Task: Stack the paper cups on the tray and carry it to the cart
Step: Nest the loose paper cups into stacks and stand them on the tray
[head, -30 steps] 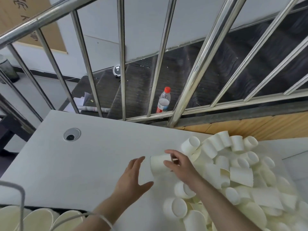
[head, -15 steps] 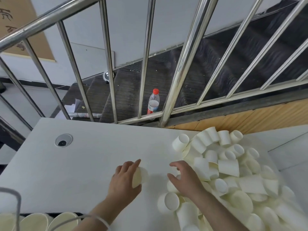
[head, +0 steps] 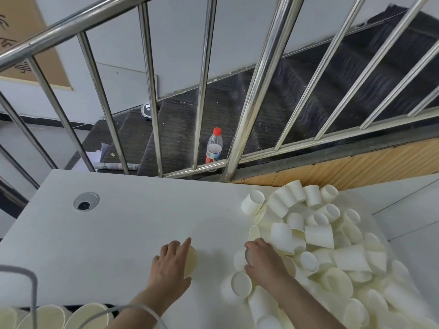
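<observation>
A big heap of white paper cups (head: pixel 318 236) lies tumbled on the right half of the white table (head: pixel 123 224). My left hand (head: pixel 169 267) grips one paper cup (head: pixel 191 260) just left of the heap, its open mouth facing right. My right hand (head: pixel 263 262) reaches into the near left edge of the heap, with its fingers curled around a cup (head: pixel 241 258) there. More cups (head: pixel 71 317) show at the bottom left edge behind a wire frame. I see no tray.
A steel stair railing (head: pixel 249 110) runs along the table's far edge, with dark stairs behind it. A plastic bottle with a red cap (head: pixel 214 146) stands beyond the rail. A round cable grommet (head: pixel 85 201) sits in the table at the left. A wire handle (head: pixel 28 288) is at bottom left.
My right hand passed a cup to my left hand, which now holds it nearer to me. My right hand went back down into the heap's near edge. The view shifted slightly.
</observation>
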